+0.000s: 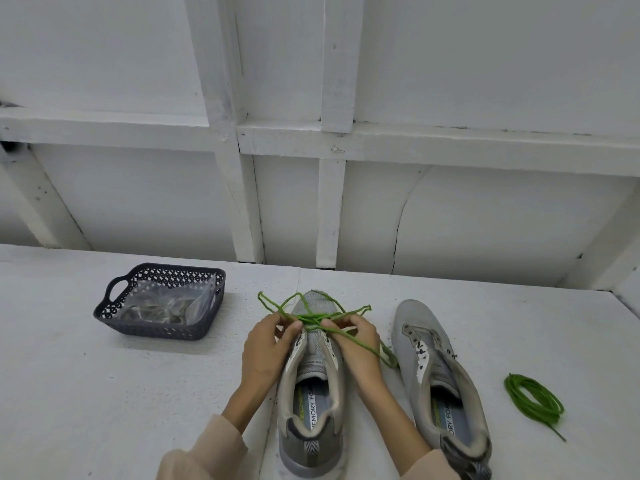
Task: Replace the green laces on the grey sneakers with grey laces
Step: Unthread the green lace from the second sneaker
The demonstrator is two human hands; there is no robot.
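Left hand [268, 344] and right hand [356, 341] each pinch the green lace [313, 317] at the front eyelets of the near sneaker [311, 427], mid-table. Advise drawing one strand at a time straight out of its eyelet, keeping the loops untangled. The lace is thin, round and bright green, looped loosely over the toe; farther left, a basket [162, 332] holds a clear bag [162, 303].

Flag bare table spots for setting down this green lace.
Widest: table in front of the basket, left of the left hand. Also the far strip behind the coiled lace and unlaced sneaker. Crowded: between it and the laced sneaker, where the right hand and green lace trail.
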